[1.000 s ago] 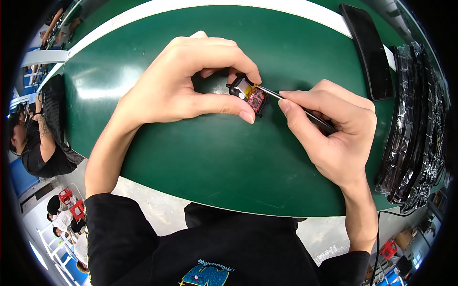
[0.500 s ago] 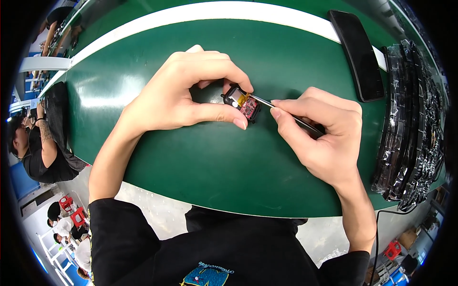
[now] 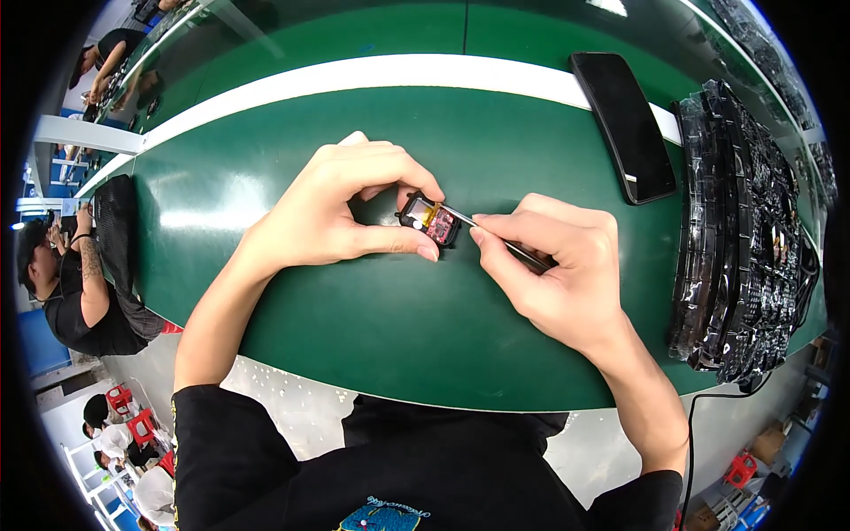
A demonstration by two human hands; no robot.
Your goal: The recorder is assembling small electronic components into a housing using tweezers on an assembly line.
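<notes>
My left hand (image 3: 341, 208) grips a small black electronic device (image 3: 428, 220) by its edges, between the thumb below and the fingers above. Its open face shows a red circuit board, a pale square part and a yellow-orange flex strip. Pinched in my right hand (image 3: 562, 261) are dark-handled tweezers (image 3: 512, 250) with a silver tip. That tip meets the device's upper right edge, beside the flex strip. Whether it grips anything there is too small to tell. The device is held just over the green tabletop (image 3: 372, 327).
A black smartphone (image 3: 625, 128) lies at the back right, across the white strip (image 3: 460, 71). Clear plastic trays (image 3: 739, 230) with dark parts are stacked along the right side, a black cable (image 3: 695, 425) below them. Another person (image 3: 75, 283) sits at the left.
The view has shifted, so table, phone and trays sit lower and further left in the picture. Both hands keep their holds, with the tweezers' tip still at the device's edge.
</notes>
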